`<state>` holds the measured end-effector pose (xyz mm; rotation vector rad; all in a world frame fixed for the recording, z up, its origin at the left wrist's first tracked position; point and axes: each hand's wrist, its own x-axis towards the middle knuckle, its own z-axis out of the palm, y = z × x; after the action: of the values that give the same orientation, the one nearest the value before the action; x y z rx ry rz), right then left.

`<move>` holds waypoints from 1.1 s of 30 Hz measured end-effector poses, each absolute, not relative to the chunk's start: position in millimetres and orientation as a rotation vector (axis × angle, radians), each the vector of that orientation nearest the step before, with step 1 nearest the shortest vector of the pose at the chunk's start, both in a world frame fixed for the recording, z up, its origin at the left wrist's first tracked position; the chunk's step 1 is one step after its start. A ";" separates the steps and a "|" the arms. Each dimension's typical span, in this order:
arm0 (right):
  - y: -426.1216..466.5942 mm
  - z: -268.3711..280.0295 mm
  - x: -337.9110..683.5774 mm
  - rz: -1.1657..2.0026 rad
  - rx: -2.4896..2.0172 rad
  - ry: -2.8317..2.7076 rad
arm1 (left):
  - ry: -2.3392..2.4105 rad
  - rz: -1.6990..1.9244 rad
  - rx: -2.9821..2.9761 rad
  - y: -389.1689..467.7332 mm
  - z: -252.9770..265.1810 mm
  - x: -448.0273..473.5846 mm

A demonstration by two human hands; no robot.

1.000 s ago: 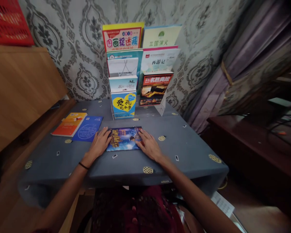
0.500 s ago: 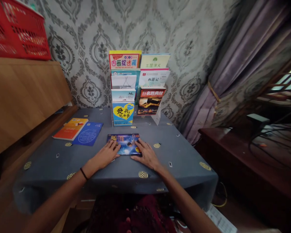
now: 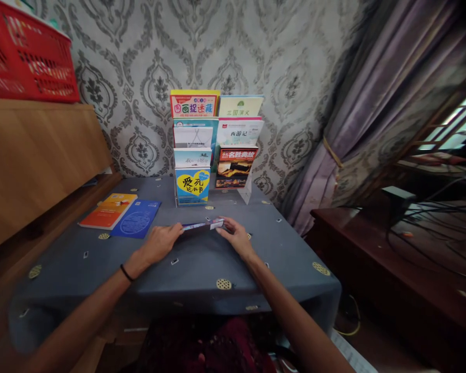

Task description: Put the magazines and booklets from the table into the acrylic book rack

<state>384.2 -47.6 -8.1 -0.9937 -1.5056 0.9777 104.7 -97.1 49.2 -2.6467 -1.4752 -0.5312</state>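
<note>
Between my two hands is a thin dark-blue book [image 3: 197,226], tilted up so that mostly its narrow edge faces me. My left hand [image 3: 163,241] is closed on its left end. At the right end, my right hand [image 3: 235,235] grips it between thumb and fingers. Beyond the book stands a clear display rack [image 3: 247,190] with books in two columns. A blue book with a yellow heart [image 3: 193,185] fills its lowest left place, and a red and black book [image 3: 236,167] its lowest right place.
An orange book [image 3: 111,211] overlaps a blue booklet [image 3: 136,220] at the left of the cloth-covered table [image 3: 178,280]. A wooden cabinet [image 3: 42,155] with a red basket [image 3: 31,57] stands at left. Cables [image 3: 419,223] lie on the dark-red desk [image 3: 373,238] at right.
The book lay flat with its cover up under both hands. Now both hands grip its ends and it is tipped up edge-on. The camera view has shifted slightly.
</note>
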 end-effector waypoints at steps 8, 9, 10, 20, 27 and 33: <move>-35.0 5.8 358.5 1.408 -0.848 -1.049 | -1.817 -1.487 -2.472 -90.8 75.3 98.3; -35.0 8.0 356.2 1.441 -0.830 -1.024 | -1.882 -1.606 -2.440 -89.5 70.7 98.8; -34.7 10.4 354.2 1.460 -0.811 -1.017 | -1.955 -1.735 -2.403 -88.2 63.9 99.7; -0.9 2.6 347.8 1.510 -0.948 -1.162 | -2.320 -1.486 -2.527 -82.3 5.5 84.1; 17.3 -11.5 343.5 1.583 -1.013 -1.161 | -1.705 -1.073 -2.656 -51.9 19.7 106.6; 13.3 -7.2 345.5 1.607 -0.973 -1.152 | -1.673 -0.980 -2.693 -20.1 3.8 128.6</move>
<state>345.5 13.3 -7.2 -0.9732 -1.1518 1.6070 128.6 -20.1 3.8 -2.6933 -1.6726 -0.9800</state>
